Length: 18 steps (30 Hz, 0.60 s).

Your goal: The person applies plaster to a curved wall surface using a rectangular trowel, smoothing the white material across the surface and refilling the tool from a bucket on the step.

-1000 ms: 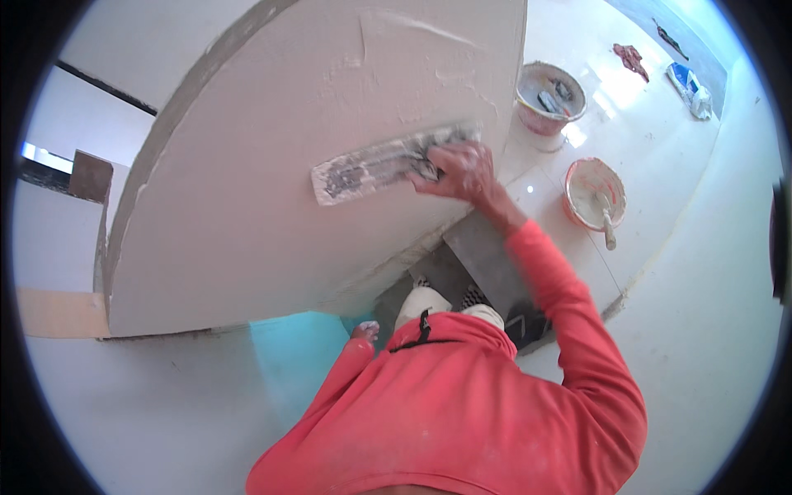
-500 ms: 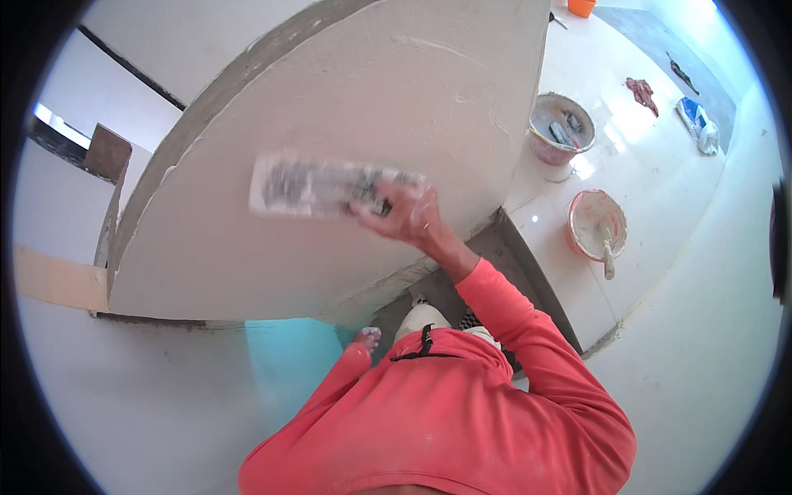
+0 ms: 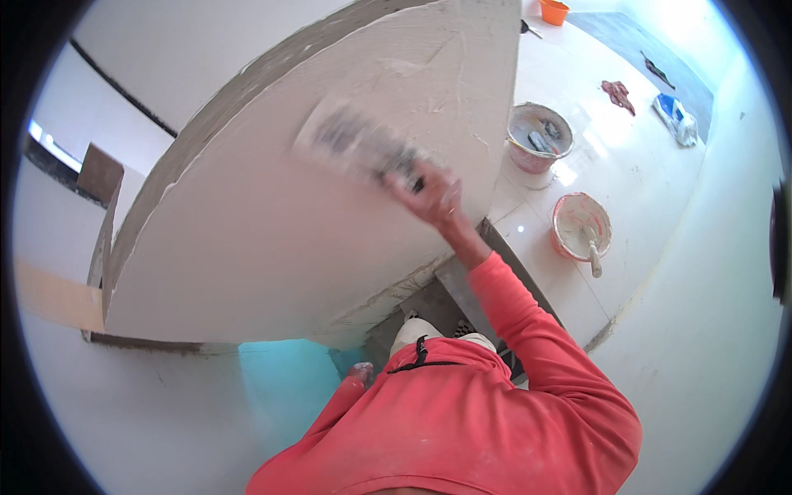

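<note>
With my right hand (image 3: 427, 194) I grip a plaster-coated steel trowel (image 3: 342, 136), its long blade blurred by motion, against the curved, plastered wall (image 3: 272, 239). Smears and ridges of white plaster mark the wall above the blade. My left hand (image 3: 360, 371) hangs low beside my body, whitened and with its fingers curled closed; whether it holds anything is too small to make out. A bucket of plaster (image 3: 569, 219) with a pale-handled tool in it stands to the right of my right arm, and a bucket of grey water and tools (image 3: 536, 153) stands behind it.
On the tiled floor (image 3: 635, 190) lie a red cloth (image 3: 619, 97), a blue-and-white bag (image 3: 675, 120) and a dark item (image 3: 657, 70); an orange container (image 3: 553, 11) stands at the back. A grey recess (image 3: 437, 309) is around my legs. A brown board piece (image 3: 99, 173) stands at left.
My right hand and trowel swept left and down, then moved back up and right, the blade now sloping down toward the right. The view has shifted slightly. My left hand stays low.
</note>
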Tool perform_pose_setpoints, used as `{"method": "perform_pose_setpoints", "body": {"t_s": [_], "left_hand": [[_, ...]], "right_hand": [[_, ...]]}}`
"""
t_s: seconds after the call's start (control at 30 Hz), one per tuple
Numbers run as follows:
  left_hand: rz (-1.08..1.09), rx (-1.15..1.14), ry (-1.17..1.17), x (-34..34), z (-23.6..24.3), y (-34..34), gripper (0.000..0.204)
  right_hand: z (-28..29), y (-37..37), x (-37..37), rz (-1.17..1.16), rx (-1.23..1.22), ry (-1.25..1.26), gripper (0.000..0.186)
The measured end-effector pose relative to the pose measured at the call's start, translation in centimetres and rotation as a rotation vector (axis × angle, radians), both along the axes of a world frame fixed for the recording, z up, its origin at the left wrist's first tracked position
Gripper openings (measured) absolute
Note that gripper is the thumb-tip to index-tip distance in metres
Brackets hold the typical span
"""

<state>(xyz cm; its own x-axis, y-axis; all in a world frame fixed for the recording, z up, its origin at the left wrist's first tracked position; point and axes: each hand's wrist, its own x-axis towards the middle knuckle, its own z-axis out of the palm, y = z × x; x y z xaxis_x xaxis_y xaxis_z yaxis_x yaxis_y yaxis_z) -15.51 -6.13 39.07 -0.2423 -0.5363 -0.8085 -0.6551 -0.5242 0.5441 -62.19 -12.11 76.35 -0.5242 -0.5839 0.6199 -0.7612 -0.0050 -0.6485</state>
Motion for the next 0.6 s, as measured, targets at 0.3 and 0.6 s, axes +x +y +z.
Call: {"method": "perform_pose_setpoints", "body": {"t_s": [0.3,0.6], "left_hand": [[0.239,0.122,0.372,2.5,-3.9,-1.4,0.022],[-0.11,-0.06,0.022,-1.5,-0.7,-3.7,0.014]], "right_hand": [[-2.4,-0.4,-2.3,0.224,-0.702,-1.548,0.035],[1.5,0.4,4.7,0.262,-0.042,-0.115,0.035]]}}
